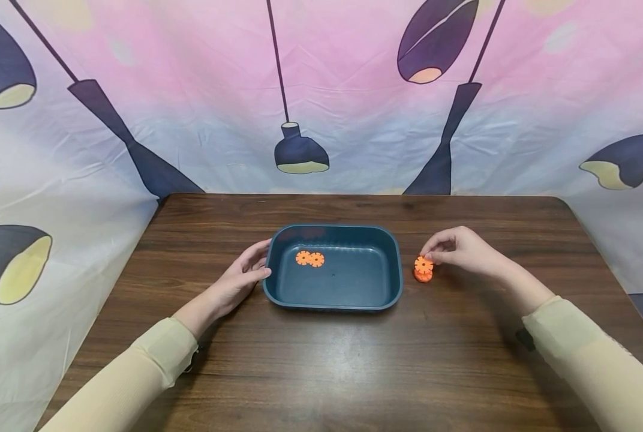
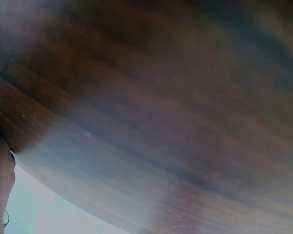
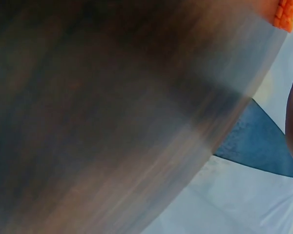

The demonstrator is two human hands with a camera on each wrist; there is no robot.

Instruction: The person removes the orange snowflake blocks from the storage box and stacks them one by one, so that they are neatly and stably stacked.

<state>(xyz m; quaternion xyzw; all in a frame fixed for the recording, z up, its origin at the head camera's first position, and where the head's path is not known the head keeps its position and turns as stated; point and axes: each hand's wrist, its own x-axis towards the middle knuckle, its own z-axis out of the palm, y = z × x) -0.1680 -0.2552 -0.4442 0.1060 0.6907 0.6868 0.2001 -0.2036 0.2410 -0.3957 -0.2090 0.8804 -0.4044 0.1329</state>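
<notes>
A dark blue plastic tray (image 1: 332, 303) with rounded corners sits on the table. Inside it, towards the left, lie two orange notched discs (image 1: 303, 258), side by side and touching or slightly overlapping. My left hand (image 1: 240, 276) holds the tray's left side, thumb at the rim and fingers along the outer wall. Right of the tray, my right hand (image 1: 456, 249) pinches an orange notched disc (image 1: 423, 264) between thumb and fingers, tilted towards the camera. Just below it stands a small stack of orange discs (image 1: 423, 278), also seen in part as an orange stack (image 3: 287, 14) in the right wrist view.
Everything stands on a dark brown wooden table (image 1: 332, 372). A printed cloth (image 1: 235, 90) with lamp drawings hangs behind the table and at its sides. The left wrist view holds mostly blurred tabletop (image 2: 151, 112).
</notes>
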